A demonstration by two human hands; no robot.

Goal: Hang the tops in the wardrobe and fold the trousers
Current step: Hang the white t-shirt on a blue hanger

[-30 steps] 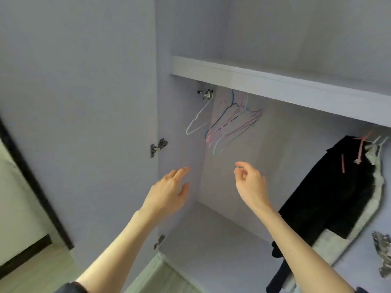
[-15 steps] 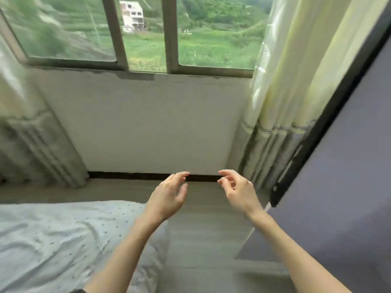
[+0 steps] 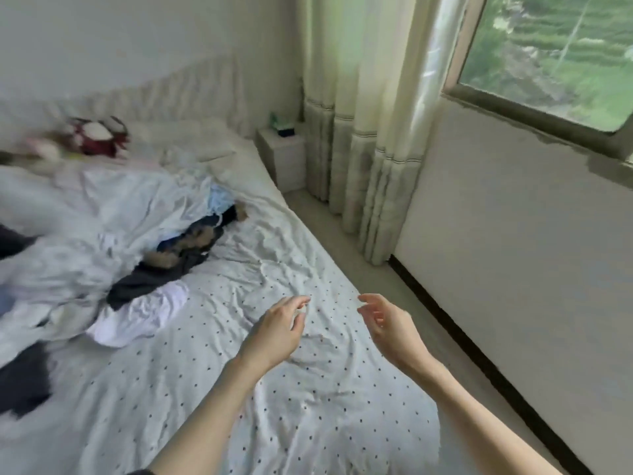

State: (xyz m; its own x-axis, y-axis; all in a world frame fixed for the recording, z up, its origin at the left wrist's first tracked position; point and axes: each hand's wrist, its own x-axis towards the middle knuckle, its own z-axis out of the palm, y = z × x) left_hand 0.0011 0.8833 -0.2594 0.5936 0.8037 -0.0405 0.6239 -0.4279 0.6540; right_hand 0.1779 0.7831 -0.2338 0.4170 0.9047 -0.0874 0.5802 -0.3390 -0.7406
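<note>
- Soft, limp clothes point(image 3: 150, 279) heaped on bed point(image 3: 308, 423); light, best gathered at waistband or shoulders
- left hand point(image 3: 274, 332), right hand point(image 3: 390, 325): fingers loosely spread, holding nothing

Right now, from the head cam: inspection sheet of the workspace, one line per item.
Surface: bed with a wrinkled white dotted sheet; the near part is bare.
Job's things: clothes pile on the left of the bed, mixed white, dark and light-blue garments; blurred, so tops and trousers cannot be told apart.
Clutter: soft toys near the head of the bed; small items on the nightstand, too blurred to name.
Hands: left hand and right hand are both above the sheet, fingers loosely curled, holding nothing.
Cables: nothing seen.
Surroundings: curtains, window at the upper right, white wall below it, pale floor beside the bed.
</note>
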